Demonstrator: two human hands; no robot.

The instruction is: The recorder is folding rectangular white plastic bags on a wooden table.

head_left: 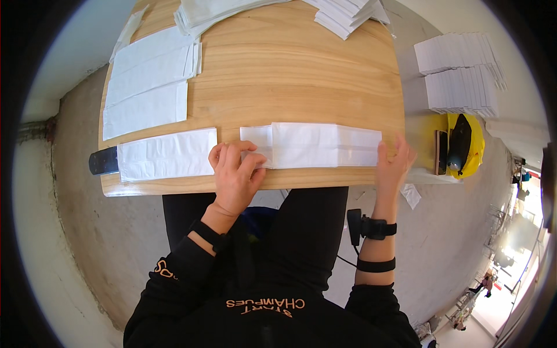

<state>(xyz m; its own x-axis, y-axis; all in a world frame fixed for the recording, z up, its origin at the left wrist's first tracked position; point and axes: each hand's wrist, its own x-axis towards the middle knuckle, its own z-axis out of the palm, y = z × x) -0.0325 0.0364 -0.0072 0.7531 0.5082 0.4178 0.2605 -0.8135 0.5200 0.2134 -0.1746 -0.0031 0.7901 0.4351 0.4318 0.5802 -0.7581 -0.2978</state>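
A long white folded strip (304, 145), paper or thin film, lies flat near the table's front edge, with overlapping panels and a clear-looking flap at its left end. My left hand (235, 174) is at that end, fingers curled and fingertips closed on the flap. At the strip's right end is my right hand (396, 159), its thumb by the edge and its fingers apart. Left of my left hand lies a flat white sleeve pile (167, 155), partly over a dark object (103, 161) that sticks out at the table's left edge.
White sleeves (148, 78) are stacked on the wooden table (296, 75) at the left, with more white stacks (348, 16) along the far edge. To the right stand piles of folded white pieces (461, 90) and a yellow bag (474, 145) with dark items.
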